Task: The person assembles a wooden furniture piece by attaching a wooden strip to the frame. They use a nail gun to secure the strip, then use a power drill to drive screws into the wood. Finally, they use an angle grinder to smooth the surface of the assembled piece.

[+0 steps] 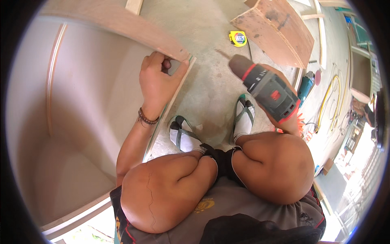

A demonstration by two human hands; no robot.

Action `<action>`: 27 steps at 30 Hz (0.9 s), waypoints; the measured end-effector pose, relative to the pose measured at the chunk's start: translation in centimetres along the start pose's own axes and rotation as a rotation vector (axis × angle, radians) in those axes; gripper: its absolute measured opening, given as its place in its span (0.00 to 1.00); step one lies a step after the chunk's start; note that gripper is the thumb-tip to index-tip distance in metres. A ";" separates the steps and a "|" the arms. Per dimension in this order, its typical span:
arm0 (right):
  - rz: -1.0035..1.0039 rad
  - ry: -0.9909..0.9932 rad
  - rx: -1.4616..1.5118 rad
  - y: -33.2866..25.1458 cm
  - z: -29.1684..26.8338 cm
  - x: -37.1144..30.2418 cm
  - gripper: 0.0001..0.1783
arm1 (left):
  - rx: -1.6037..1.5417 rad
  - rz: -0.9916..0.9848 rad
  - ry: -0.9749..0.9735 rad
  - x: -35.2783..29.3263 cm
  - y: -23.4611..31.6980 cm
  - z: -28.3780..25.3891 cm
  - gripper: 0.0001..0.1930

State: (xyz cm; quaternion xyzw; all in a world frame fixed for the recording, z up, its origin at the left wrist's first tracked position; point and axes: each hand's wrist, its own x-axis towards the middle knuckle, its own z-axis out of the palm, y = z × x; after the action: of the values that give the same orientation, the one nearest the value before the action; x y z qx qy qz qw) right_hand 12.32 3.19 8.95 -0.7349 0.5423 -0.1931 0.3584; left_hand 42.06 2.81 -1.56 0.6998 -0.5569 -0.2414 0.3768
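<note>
"Fingers of the left hand (157,81): how do they sit?"

"Curled, with the thumb stretched away toward the wooden panel's (109,53) front corner. I can't tell whether they pinch anything. That corner is left of the yellow tape measure (238,38) and nearer the person."

"And the right hand (282,76)?"

"Wrapped around the cordless drill (271,92), whose body hides most of the fingers, so I can't tell whether one is on the trigger. The drill is held up, just nearer the person than the tape measure and a little to its right. Its bit (223,54) points to the left of the tape measure, bare and clear of the panel."

"What would make for good work here?"

"I'd brace the corner firmly, with thumb and fingertips out of the bit's line. Square the drill to the wood before squeezing, start slowly, and press evenly. The angle grinder (305,84), right of the tape measure, is best left alone."
</note>
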 end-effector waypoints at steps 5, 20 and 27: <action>0.241 0.264 0.015 4.2 -2.3 -4.1 0.23 | -0.076 -0.078 -0.029 0.6 0.9 0.8 0.14; 0.496 0.541 0.807 13.4 1.1 -9.6 0.21 | -0.026 0.302 -0.595 -2.7 5.5 14.9 0.13; 0.472 0.480 0.830 17.0 2.4 -9.8 0.18 | 0.180 0.388 -0.401 -2.4 2.0 24.5 0.12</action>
State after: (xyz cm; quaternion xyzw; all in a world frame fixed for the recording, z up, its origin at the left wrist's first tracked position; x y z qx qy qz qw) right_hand -0.58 10.44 -4.15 -0.3247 0.6375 -0.4682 0.5186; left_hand 21.66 -1.41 -14.86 0.5490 -0.7628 -0.2478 0.2351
